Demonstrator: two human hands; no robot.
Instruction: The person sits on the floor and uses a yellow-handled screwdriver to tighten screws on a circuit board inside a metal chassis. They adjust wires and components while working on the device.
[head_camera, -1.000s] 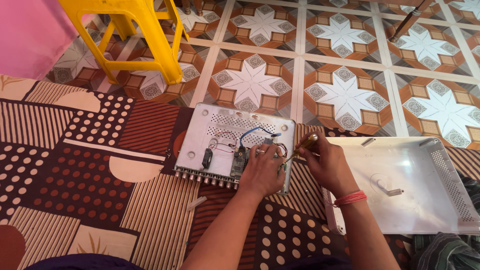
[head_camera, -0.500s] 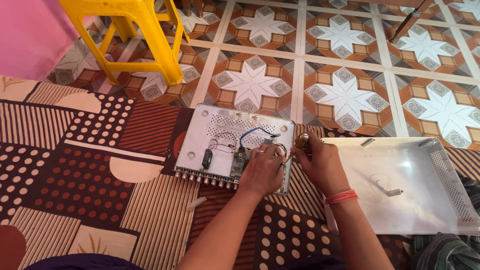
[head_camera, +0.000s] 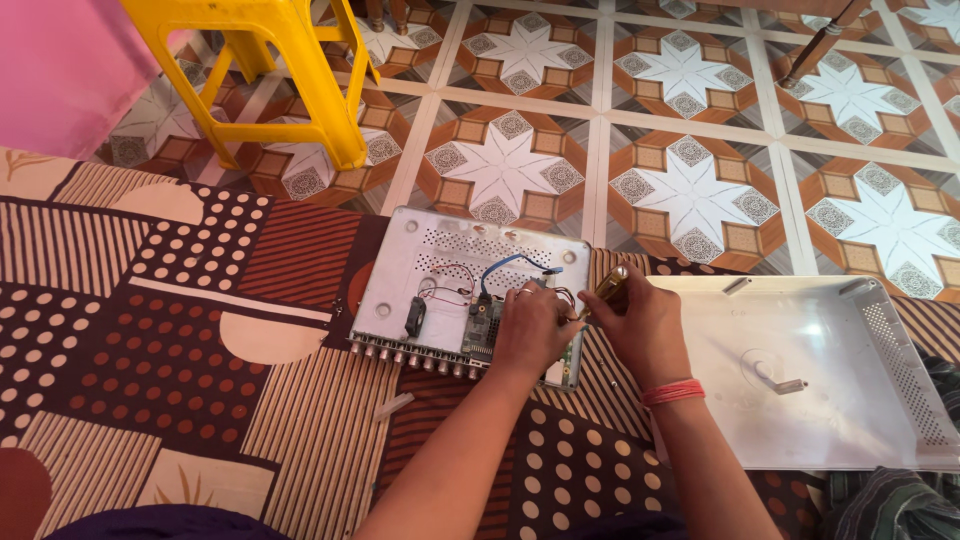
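1. White metal chassis (head_camera: 440, 262), lid off, lies flat on the patterned mat (head_camera: 160, 330); it sits directly under and to the left of both hands.
2. Left hand (head_camera: 530, 328) rests palm down on the chassis's right part, fingers curled over a small circuit board (head_camera: 480, 330); whether it pinches anything, cannot tell.
3. Right hand (head_camera: 645, 325) is just right of the left hand, nearly touching it, fist closed round a screwdriver (head_camera: 608, 287) with a brownish handle.
4. Screwdriver handle sticks up out of the right fist; the tip points down toward the chassis's right edge and is hidden by the hands.
5. Blue wire (head_camera: 510, 265) loops just above the left-hand fingers; red wires (head_camera: 445, 280) lie left of them.
6. Black part (head_camera: 414, 318) sits on the chassis floor, well left of the left hand.
7. Row of connectors (head_camera: 410, 355) runs along the chassis's near edge, left of the left wrist.
8. White cover tray (head_camera: 880, 420) lies right of the right hand, close to its wrist; a small bent part (head_camera: 785, 383) lies inside.
9. Yellow plastic stool (head_camera: 270, 80) stands on the tiled floor (head_camera: 690, 190), far up-left of the hands.
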